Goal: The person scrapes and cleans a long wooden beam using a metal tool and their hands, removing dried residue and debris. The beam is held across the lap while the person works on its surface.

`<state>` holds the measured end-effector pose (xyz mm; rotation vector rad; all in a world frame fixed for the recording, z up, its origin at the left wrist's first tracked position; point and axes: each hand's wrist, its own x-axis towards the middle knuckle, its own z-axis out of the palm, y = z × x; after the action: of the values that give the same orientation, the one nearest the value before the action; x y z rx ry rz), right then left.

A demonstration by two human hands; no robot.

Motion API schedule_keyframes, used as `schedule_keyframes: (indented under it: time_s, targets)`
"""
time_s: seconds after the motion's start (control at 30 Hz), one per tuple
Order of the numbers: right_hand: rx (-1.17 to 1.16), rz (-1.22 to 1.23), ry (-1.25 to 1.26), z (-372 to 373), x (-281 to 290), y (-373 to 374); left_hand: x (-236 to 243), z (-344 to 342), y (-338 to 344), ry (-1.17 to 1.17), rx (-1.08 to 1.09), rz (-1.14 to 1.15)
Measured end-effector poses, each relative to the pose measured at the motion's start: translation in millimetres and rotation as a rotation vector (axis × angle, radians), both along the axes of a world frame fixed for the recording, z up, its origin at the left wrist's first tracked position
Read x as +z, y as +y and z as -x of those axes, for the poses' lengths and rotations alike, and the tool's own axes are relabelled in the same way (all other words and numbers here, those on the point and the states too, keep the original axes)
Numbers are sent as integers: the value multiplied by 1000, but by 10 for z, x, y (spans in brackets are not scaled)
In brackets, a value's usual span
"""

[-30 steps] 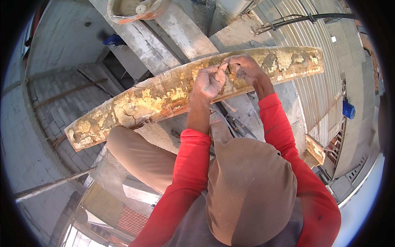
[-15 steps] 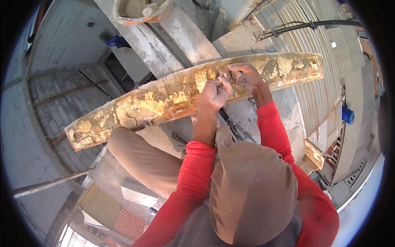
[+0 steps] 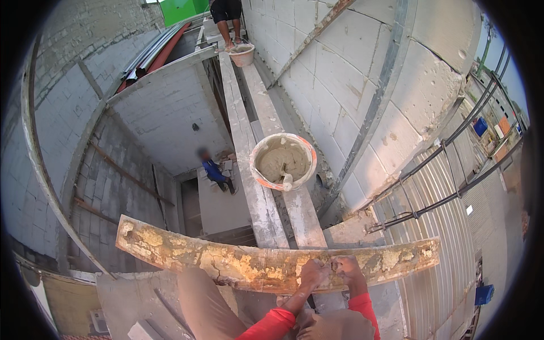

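A long board caked with flaking yellowish mortar lies crosswise in front of me, on edge with its broad face toward me. My left hand is closed in front of the board, right of its middle. Close beside it, my right hand is curled, thumb and fingers pressed together. Whatever the fingers of either hand pinch is too small to make out. Beyond the board a bucket of wet grey mortar stands on the planks, with a tool's pale handle sticking out of the mortar.
Two long planks run away from me over a deep drop. Below on the left is a person in blue. Another person's legs stand far ahead beside a second bucket. A block wall and bent rebar border the right.
My view has tilted up and forward, so the planks, mortar bucket and two people show now. My hands remain close together at the board.
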<state>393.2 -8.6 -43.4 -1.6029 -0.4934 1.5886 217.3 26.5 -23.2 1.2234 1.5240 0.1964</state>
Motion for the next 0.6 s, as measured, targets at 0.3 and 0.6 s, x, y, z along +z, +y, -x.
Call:
schedule_keyframes:
  time_s: [0.3,0.6]
  targets:
    - [-97,63,41,-26,-147,50,-211,118,169,114,-240,-69]
    - [-3,74,69,-179,-321,38,-333,197,181,-336,38,372]
